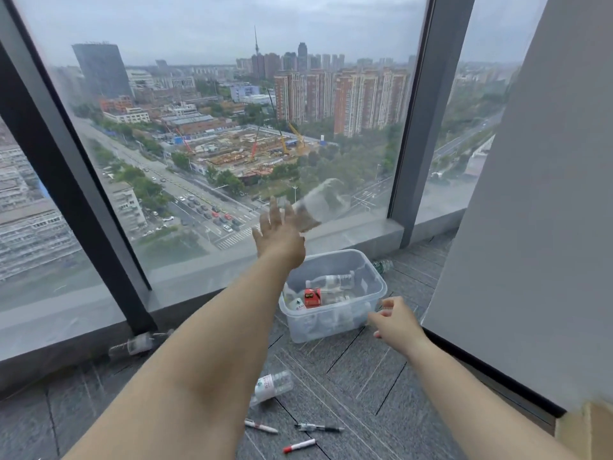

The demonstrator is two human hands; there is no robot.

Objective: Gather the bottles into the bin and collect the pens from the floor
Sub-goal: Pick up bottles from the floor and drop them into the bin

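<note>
Clear bottle blurred beside splayed left hand; right hand loose, empty. Toss could overshoot bin, strike window.

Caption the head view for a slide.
Open left hand beside a blurred bottle above the bin; three pens on the floor.

Blurred bottle beside outstretched left hand

I see tall windows across the upper left and centre of the frame, split by dark mullions, with overcast daylight and a city beyond. A pale sill runs below them. Grey carpet tiles cover the bottom, and a plain grey wall stands at right.
</note>
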